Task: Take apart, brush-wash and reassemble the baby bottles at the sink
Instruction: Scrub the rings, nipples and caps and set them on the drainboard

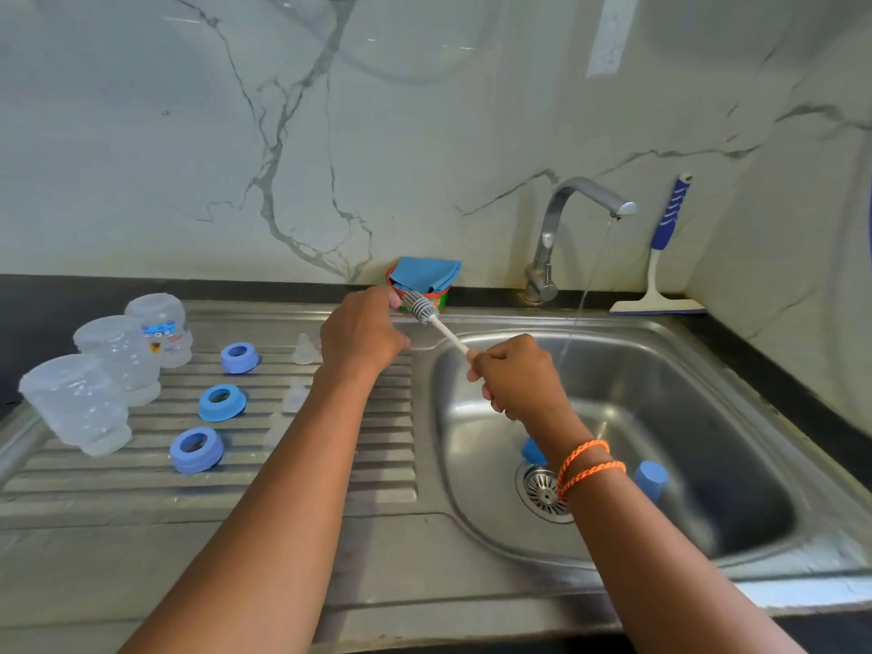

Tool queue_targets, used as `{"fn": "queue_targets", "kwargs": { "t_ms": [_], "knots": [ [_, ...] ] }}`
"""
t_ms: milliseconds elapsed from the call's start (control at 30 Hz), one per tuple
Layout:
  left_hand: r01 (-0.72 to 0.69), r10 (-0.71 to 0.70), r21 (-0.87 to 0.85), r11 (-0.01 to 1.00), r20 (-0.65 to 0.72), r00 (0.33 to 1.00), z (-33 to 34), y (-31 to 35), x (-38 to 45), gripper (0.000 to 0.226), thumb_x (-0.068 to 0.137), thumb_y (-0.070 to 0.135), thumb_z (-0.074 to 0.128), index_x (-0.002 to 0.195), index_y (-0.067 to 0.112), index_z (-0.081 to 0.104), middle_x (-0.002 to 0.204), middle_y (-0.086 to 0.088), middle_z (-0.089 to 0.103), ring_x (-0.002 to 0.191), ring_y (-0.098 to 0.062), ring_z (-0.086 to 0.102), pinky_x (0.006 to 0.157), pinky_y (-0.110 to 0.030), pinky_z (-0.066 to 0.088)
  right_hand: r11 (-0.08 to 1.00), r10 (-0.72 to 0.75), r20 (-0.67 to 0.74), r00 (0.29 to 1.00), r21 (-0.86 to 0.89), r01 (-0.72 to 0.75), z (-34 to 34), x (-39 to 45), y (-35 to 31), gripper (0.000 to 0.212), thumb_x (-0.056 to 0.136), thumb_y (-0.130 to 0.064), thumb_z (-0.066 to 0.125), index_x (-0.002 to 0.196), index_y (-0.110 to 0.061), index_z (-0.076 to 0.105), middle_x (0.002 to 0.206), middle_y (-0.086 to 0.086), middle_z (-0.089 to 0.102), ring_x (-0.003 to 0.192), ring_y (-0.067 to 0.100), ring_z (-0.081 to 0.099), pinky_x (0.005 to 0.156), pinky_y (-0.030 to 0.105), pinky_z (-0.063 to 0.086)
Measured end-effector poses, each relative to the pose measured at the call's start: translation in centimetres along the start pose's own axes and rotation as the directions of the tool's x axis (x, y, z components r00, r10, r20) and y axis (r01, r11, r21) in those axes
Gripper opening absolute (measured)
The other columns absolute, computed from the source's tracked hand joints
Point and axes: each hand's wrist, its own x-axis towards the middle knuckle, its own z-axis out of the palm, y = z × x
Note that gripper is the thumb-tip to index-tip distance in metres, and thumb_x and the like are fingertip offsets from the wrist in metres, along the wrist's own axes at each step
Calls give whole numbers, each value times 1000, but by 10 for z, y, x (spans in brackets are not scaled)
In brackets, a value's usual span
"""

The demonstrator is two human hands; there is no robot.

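Observation:
My right hand (516, 375) grips the white handle of a bottle brush (421, 308) above the sink's left rim. My left hand (361, 330) has its fingers curled at the grey bristle head; whether it holds something small there is hidden. Three clear bottle bodies (118, 351) stand upside down on the ribbed drainboard (302, 469) at the left. Beside them lie three blue collar rings (222, 402) and three clear teats (306, 349). Two blue caps (650, 479) lie in the sink basin (708, 417) near the drain (542, 490).
Water runs in a thin stream from the tap (585, 195) into the basin. A red tub (436, 302) with a blue cloth (424, 273) sits at the back rim. A blue-handled squeegee (660, 257) leans on the wall at the right.

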Motion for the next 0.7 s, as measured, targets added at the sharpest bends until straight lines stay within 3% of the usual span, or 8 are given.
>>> {"fn": "queue_targets", "kwargs": {
  "t_ms": [67,167,367,433,567,700],
  "knots": [
    [-54,59,74,996,-69,996,7,18,0,52,79,28,85,127,30,66,125,2,66,120,-27,56,79,-36,46,1000,23,-17,1000,10,-23,-20,3,12,33,98,-38,67,76,-16,79,59,3,70,50,18,60,58,36,52],
    [-118,129,83,990,-140,982,21,47,3,43,83,28,82,124,26,70,121,-2,65,122,-31,54,83,-39,49,998,65,-52,997,5,-65,-52,6,35,31,99,-37,67,79,-17,79,66,7,72,53,19,61,59,36,54],
    [-191,186,-52,980,-80,979,67,101,2,25,91,30,74,115,27,73,118,0,69,115,-27,61,82,-36,48,990,136,-98,986,-8,-137,-105,13,79,32,101,-37,66,80,-16,79,63,6,69,50,17,58,55,32,50],
    [-207,205,-137,969,-27,978,87,118,-2,17,92,30,71,109,29,74,112,5,73,106,-21,66,83,-32,49,989,146,-94,985,-19,-149,-120,14,94,32,101,-36,67,80,-15,79,60,5,67,48,15,56,52,31,47],
    [-115,170,-258,959,200,965,128,146,-14,7,90,36,68,94,35,75,94,14,74,88,-13,69,78,-31,54,988,136,-139,981,-52,-144,-136,16,125,31,99,-37,68,78,-17,80,58,3,67,50,14,55,61,35,48],
    [-85,208,-308,948,391,897,168,159,-25,9,92,31,68,88,33,76,88,13,74,85,-10,70,79,-30,54,962,144,-149,978,-209,-174,-143,20,139,33,95,-39,70,73,-15,71,69,8,66,67,28,62,67,34,49]
  ]
}}
